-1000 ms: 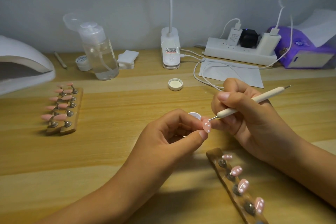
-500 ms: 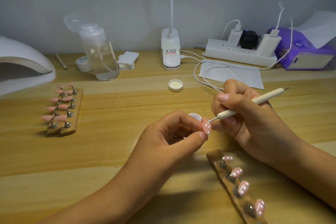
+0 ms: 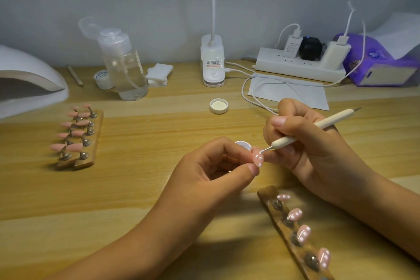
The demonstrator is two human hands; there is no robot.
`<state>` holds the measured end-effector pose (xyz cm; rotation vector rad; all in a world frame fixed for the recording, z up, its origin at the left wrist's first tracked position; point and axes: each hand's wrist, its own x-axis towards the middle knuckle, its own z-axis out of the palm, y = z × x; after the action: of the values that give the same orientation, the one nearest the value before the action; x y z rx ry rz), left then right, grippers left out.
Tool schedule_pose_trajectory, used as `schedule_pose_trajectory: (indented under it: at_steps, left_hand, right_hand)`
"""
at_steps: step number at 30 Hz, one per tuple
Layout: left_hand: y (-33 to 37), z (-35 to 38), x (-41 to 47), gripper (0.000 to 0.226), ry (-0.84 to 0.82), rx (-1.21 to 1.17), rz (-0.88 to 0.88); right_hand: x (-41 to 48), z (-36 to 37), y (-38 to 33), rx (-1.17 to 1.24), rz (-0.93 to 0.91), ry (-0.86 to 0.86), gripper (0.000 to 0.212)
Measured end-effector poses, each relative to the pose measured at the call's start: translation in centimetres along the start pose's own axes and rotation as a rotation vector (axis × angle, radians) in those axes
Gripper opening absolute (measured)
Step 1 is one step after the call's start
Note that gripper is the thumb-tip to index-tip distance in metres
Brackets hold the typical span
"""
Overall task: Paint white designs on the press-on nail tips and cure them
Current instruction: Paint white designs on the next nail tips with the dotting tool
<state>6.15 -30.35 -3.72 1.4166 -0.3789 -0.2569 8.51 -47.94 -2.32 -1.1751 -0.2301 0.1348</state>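
Note:
My left hand (image 3: 211, 166) pinches a pink nail tip (image 3: 258, 158) that bears white dots, holding it up over the desk. My right hand (image 3: 304, 143) grips a white dotting tool (image 3: 311, 128) like a pen, and its metal point touches the top of that tip. A small white paint pot (image 3: 242, 144) peeks out behind my left fingers. A wooden holder strip (image 3: 293, 234) at lower right carries several pink tips with white dots. Another wooden holder (image 3: 78, 136) at left carries several plain pink tips. The white curing lamp (image 3: 27, 79) stands at the far left edge.
Along the back of the desk stand a clear pump bottle (image 3: 123, 66), a small white jar (image 3: 103, 78), cotton pads (image 3: 159, 74), a clip lamp base (image 3: 212, 63), a power strip (image 3: 300, 65) with cables and a purple tissue pack (image 3: 381, 61). A loose white cap (image 3: 218, 105) lies mid-desk.
The dotting tool's point has moved slightly along the held nail tip. Both hands otherwise stay in place.

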Motion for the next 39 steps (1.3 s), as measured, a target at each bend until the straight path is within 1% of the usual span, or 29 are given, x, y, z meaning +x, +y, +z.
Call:
schedule_pose_trajectory:
  at_steps: [3,10,15,22,27,33,36,39]
  left_hand:
    - [0.01,-0.02,-0.02,0.008,0.002,0.002,0.000]
    - [-0.06,-0.02,0.01,0.002,0.006,0.002,-0.005]
    - [-0.11,0.00,0.00,0.001,0.012,-0.004,-0.008]
    - [-0.11,-0.01,0.02,0.007,0.000,-0.015,0.010]
    - [-0.22,-0.05,0.03,0.006,-0.002,-0.012,0.020]
    - [-0.35,-0.11,0.04,0.007,-0.002,-0.007,0.031]
    - [-0.51,-0.17,0.04,0.006,-0.006,-0.004,0.034]
    - [-0.72,-0.24,0.05,0.003,0.000,0.004,0.029]
  right_hand:
    - [0.03,-0.08,0.11,-0.007,-0.006,-0.025,0.024]
    - [0.08,-0.09,0.04,-0.001,0.004,-0.012,0.027]
    - [0.01,0.02,-0.23,0.012,0.003,-0.024,0.025]
    - [-0.17,0.17,-0.22,-0.002,-0.007,-0.025,0.027]
    - [-0.18,0.02,-0.13,-0.024,-0.020,-0.065,0.025]
    - [-0.22,-0.03,-0.06,-0.034,-0.019,-0.063,0.024]
    - [-0.17,-0.12,-0.12,-0.014,-0.002,-0.044,0.026]
    - [0.01,-0.38,-0.37,0.051,0.018,-0.063,0.026]
